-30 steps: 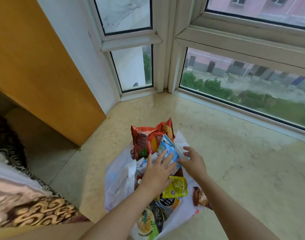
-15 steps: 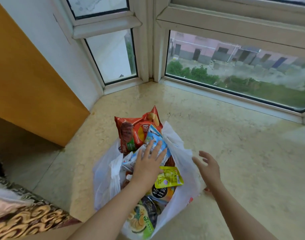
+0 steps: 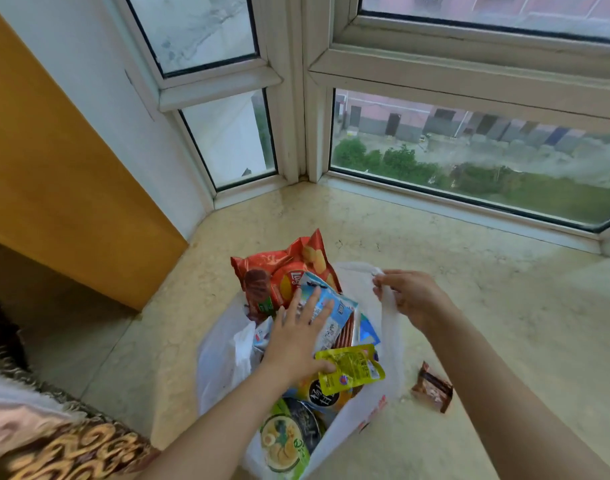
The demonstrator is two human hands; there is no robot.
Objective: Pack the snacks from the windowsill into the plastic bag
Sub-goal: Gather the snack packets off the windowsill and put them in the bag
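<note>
Head view, plastic bag: the white plastic bag [image 3: 390, 327] lies open on the marble windowsill [image 3: 487, 306], stuffed with packets; every place below is given from it.
Left hand: the left hand [image 3: 296, 337] lies flat inside the bag's mouth, fingers straight and spread, pressing on a light blue packet [image 3: 334, 317].
Right hand: the right hand [image 3: 411, 299] is at the bag's far right rim, fingers curled, pinching the handle strip.
Inside the bag: a red Lay's chip bag [image 3: 282, 271] pokes out at the far end, a yellow pouch [image 3: 352, 368] sits mid-bag, a green noodle bowl [image 3: 289, 441] at the near end.
Outside the bag: one small brown wrapped snack [image 3: 433, 389] lies on the sill just right of it, not yet packed.
Handling, my guess: that snack looks light and crinkly, its foil slippery; pinch it across the middle. The bag is limp film, best held by its handles.
</note>
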